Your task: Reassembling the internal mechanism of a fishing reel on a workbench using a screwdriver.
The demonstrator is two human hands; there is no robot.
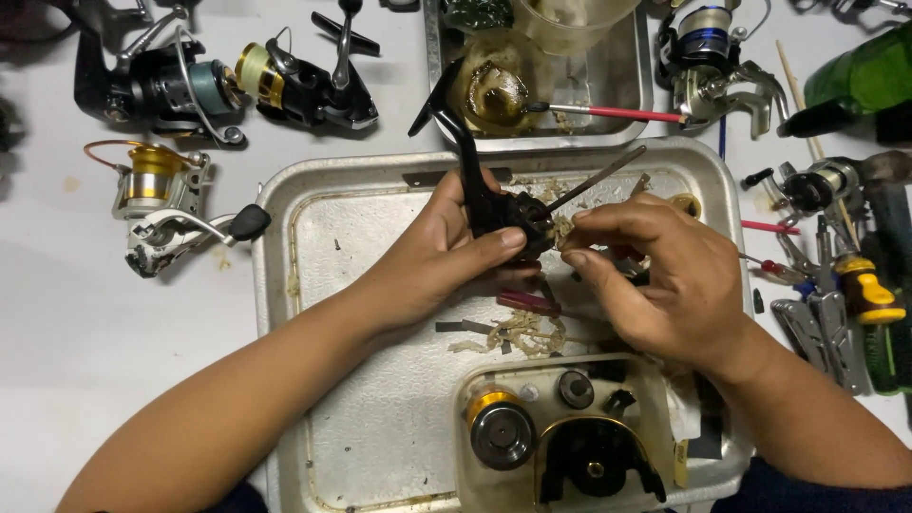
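Broadly, the white bench [57,313] carried a metal tray [380,446] whose raised rim reached nearly to the lower edge of view. Bare tray floor lay open toward its left rim; the right half was crowded. A clear tub [494,480] of reel parts sat at the tray's near edge, just under the right wrist. Reels [171,85] lined the bench's far left, and tools [836,313] packed the right edge, leaving little room there. Above the tray's middle, the left hand [427,256] had its grip closed around a black reel body [508,214], handle arm pointing away. The right hand [655,275] pinched a thin rod [594,180] at the body, fingertips touching it.
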